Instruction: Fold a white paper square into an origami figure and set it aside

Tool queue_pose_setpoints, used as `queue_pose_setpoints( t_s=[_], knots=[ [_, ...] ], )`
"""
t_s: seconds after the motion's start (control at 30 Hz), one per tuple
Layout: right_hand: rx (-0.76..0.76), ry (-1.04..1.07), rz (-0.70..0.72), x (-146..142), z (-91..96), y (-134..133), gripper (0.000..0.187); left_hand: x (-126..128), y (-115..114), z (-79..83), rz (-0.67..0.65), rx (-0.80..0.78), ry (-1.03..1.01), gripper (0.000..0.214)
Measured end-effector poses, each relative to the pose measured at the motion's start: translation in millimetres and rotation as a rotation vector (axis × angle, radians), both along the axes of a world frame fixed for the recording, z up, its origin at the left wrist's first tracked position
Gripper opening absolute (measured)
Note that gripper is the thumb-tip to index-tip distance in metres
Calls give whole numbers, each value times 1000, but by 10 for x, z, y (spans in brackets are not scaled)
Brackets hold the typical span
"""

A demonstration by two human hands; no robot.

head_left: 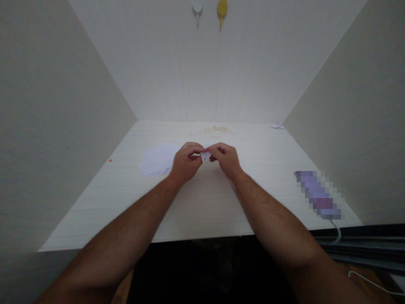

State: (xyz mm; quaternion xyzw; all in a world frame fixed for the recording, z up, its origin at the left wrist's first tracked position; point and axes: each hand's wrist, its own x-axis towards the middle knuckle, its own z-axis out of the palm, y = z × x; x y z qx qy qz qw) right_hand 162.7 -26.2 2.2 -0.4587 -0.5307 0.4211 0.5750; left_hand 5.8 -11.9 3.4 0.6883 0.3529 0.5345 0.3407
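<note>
A: Where are the two hands working?
B: The left hand [186, 164] and the right hand [226, 160] are meeting over the middle of the counter [205, 207], with both forearms reaching in from the near edge.

A: What are they gripping?
B: Both are pinching a small paper piece [205, 156]. The fingers of each hand are curling tightly onto it, the left hand taking its left side and the right hand its right side. The piece is white and is showing only as a small wedge between the fingertips, which are hiding its full shape.

A: Is the piece resting on the counter?
B: That cannot be told. It is sitting low, at or just above the surface.

A: What is lying nearby?
B: A loose pile of white sheets [156, 161] is lying flat, just beside the left hand. An orange speck [110, 160] is sitting further left, near the side wall. A pale brownish stain [215, 128] is showing beyond the hands. A small folded paper [277, 126] is lying in the far right corner. A pixelated purple object [319, 195] is lying near the right edge, well apart from the right hand, with a white cable [337, 231] running off its near end.

A: What is hanging on the back wall?
B: A white item [197, 8] and a yellow item [222, 9] are hanging side by side at the top.
</note>
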Motion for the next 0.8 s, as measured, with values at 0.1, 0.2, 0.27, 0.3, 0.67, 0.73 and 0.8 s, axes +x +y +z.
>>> queue_pose_setpoints(
  t_s=[0.1, 0.2, 0.27, 0.3, 0.67, 0.73, 0.8],
  knots=[
    [16, -28, -39, 19, -23, 21, 13, 11, 7, -6, -87, -209, -163, 30],
    [37, -96, -10, 25, -49, 26, 10, 16, 38, -30, -87, -408, -215, 43],
    [56, -124, 3, 16, -57, 21, 14, 17, 58, -49, -75, -442, -171, 41],
    [64, -128, 1, 9, -58, 18, 17, 18, 65, -56, -81, -444, -144, 36],
    [35, -237, -72, 16, -42, 9, 16, 10, 71, -58, -67, -405, -146, 18],
    [38, -254, -56, 16, -36, 1, 16, 3, 76, -65, -65, -407, -114, 17],
    [48, -279, -39, 11, -36, -7, 16, -7, 80, -69, -48, -389, -85, 17]
  ],
)
